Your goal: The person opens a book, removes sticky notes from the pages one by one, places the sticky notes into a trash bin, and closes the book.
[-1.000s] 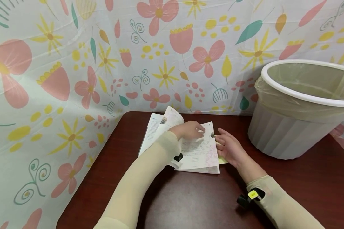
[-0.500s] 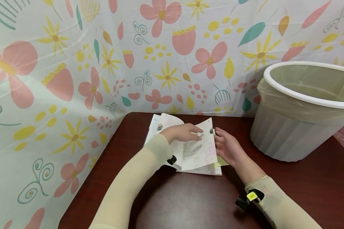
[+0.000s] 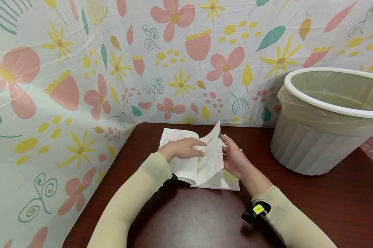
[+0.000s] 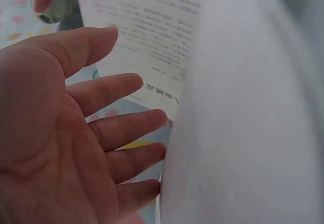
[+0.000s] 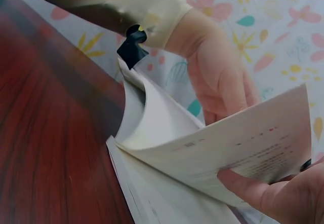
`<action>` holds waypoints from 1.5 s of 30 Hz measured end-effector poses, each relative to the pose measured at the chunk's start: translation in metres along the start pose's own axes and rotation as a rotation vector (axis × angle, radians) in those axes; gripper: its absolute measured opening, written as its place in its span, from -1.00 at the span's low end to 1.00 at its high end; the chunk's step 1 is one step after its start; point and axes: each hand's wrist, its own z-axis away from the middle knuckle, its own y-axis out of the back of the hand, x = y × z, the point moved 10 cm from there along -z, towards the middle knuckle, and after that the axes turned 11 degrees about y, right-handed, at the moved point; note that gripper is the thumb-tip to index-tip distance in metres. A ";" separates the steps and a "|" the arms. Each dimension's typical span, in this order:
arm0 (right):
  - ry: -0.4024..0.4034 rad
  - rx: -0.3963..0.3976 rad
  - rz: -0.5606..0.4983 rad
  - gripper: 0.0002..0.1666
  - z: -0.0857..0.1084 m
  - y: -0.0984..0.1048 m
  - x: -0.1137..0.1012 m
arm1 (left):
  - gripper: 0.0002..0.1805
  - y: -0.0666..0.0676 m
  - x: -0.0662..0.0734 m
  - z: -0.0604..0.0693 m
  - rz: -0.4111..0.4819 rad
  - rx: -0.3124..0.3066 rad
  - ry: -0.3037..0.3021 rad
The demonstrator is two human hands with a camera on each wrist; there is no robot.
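Observation:
An open paperback book (image 3: 181,168) with printed text lies near the back of the table. One of its pages (image 3: 213,158) stands raised and curved, leaning left. My left hand (image 3: 184,148) reaches over the left side of the book, fingers loosely extended towards the raised page. In the left wrist view its palm (image 4: 55,143) shows nothing held. Behind the raised page's right edge is my right hand (image 3: 236,160). Its thumb (image 5: 245,186) touches the page's underside in the right wrist view; its other fingers are partly hidden. A pale yellow piece (image 3: 230,176) shows beneath the raised page.
A grey ribbed bin (image 3: 310,141) with a white rim and a plastic liner stands to the right of the book. Behind the dark red table (image 3: 186,217) hangs a flower-patterned curtain (image 3: 186,69), which also runs along the left.
The raised page has swung up and leftward off the right side. My right hand has followed it left, while my left hand has drawn back a little to the left.

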 end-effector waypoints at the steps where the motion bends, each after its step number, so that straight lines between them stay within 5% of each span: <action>1: 0.006 0.000 0.003 -0.11 -0.001 -0.003 0.000 | -0.38 0.000 -0.003 0.002 0.007 0.005 0.001; 12: 0.007 0.022 0.140 -0.20 -0.012 -0.038 0.013 | -0.36 -0.004 -0.046 0.017 -0.055 0.121 0.043; 25: 0.088 -0.070 0.623 -0.19 -0.009 -0.070 0.030 | -0.28 -0.010 -0.106 0.033 0.179 0.116 0.150; 33: 0.125 -0.132 0.805 -0.14 -0.004 -0.079 0.040 | -0.48 -0.002 -0.105 0.036 0.247 0.158 0.000; 36: 0.123 -0.148 0.850 -0.11 -0.002 -0.082 0.043 | -0.54 0.000 -0.108 0.036 0.255 0.164 -0.010; 45: 0.131 -0.207 0.986 -0.09 0.004 -0.088 0.054 | -0.63 0.007 -0.140 0.042 0.271 0.193 0.146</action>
